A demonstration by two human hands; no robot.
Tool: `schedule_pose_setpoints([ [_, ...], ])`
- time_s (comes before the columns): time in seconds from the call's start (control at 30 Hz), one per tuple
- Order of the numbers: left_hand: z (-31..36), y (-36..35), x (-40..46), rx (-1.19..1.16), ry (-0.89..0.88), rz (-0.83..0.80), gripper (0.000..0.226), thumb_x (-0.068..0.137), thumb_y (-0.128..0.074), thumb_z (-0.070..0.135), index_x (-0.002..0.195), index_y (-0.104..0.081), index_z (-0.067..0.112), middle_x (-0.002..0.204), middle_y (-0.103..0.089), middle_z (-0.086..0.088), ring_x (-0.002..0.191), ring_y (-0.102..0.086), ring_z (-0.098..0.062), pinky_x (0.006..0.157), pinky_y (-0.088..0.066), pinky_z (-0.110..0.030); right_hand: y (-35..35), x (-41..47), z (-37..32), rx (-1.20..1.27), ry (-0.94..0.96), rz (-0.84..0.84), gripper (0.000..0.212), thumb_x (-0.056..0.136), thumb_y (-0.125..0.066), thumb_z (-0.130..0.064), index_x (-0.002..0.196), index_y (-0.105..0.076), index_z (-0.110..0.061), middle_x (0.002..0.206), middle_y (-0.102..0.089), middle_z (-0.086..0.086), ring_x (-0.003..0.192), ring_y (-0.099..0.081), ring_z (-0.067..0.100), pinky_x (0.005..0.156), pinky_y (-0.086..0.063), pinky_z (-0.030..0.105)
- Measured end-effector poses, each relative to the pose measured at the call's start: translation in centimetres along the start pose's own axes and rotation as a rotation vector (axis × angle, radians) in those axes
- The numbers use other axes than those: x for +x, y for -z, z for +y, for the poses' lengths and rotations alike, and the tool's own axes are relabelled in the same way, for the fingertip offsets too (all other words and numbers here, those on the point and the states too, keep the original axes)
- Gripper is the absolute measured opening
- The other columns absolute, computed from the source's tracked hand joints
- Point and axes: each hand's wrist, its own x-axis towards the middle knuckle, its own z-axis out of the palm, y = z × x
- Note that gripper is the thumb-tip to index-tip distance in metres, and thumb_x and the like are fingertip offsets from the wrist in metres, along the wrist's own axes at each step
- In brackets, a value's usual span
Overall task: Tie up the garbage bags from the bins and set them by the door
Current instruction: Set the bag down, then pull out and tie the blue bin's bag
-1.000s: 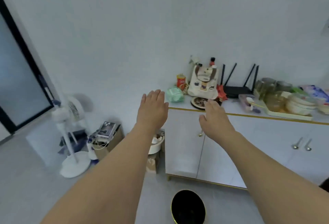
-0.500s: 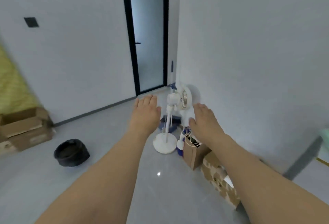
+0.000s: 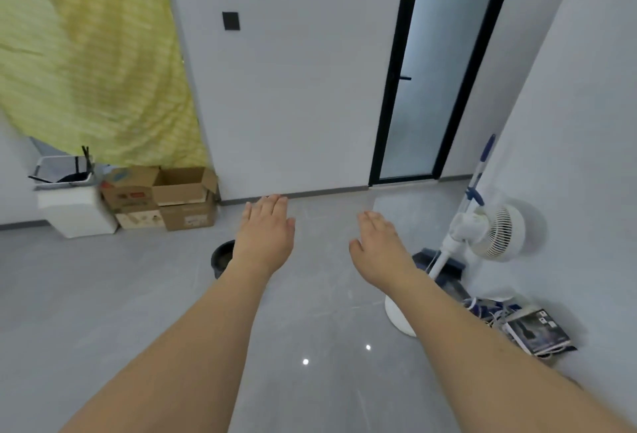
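A small round bin lined with a black garbage bag [image 3: 220, 257] stands on the grey floor, mostly hidden behind my left hand [image 3: 265, 231]. Both arms stretch forward, palms down, fingers straight, holding nothing. My right hand [image 3: 377, 239] hovers to the right of the bin, apart from it. A white bin [image 3: 74, 208] with a black bag in its open top stands against the far left wall. A door with frosted glass and a black frame [image 3: 427, 81] is at the back right.
Cardboard boxes [image 3: 165, 196] are stacked beside the white bin under a hanging yellow cloth [image 3: 93, 60]. A white standing fan [image 3: 482, 229], a mop handle [image 3: 479, 170] and a bag with cables [image 3: 537, 331] crowd the right wall. Grey floor [image 3: 103, 295] spreads on the left.
The view has swung left, from the counter past the fan to the door wall. The small black bin has come nearer, behind my left hand. Both hands stay outstretched with nothing in them.
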Motion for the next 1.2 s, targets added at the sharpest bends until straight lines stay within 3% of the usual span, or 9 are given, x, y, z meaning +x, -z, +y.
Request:
schedule_pose_setpoints([
  [0.37,-19.9,-5.4,15.2,-0.005,0.049,-0.106,0.050,0.103,-0.032,0.031,0.147,-0.033,0.008,0.154,-0.034,-0.008,0.143,-0.025,-0.024,0.119,-0.013,-0.047,-10.9,20.4,-11.3,0.079,-0.008,-0.124,0.059,0.099,-0.034,-0.025,0.151,-0.013,-0.005,0.161,-0.012,0.013,0.148,-0.007,0.024,0.121,-0.005,0.037],
  [0.93,-40.7,-14.5,41.4,-0.005,0.090,-0.188,0.050,0.103,-0.031,0.031,0.149,-0.031,0.012,0.157,-0.029,-0.005,0.146,-0.021,-0.021,0.120,-0.008,-0.044,-22.9,52.7,-17.5,0.101,-0.071,-0.239,0.058,0.100,-0.033,-0.026,0.151,-0.015,-0.004,0.160,-0.014,0.014,0.148,-0.008,0.024,0.120,-0.005,0.036],
  [1.2,-52.0,-22.3,50.7,-0.015,-0.003,-0.256,0.050,0.103,-0.030,0.031,0.148,-0.031,0.010,0.156,-0.031,-0.006,0.145,-0.023,-0.021,0.120,-0.008,-0.044,-32.3,65.4,-21.7,0.132,-0.178,-0.206,0.057,0.100,-0.035,-0.024,0.150,-0.018,-0.003,0.159,-0.018,0.015,0.147,-0.012,0.025,0.118,-0.006,0.034],
])
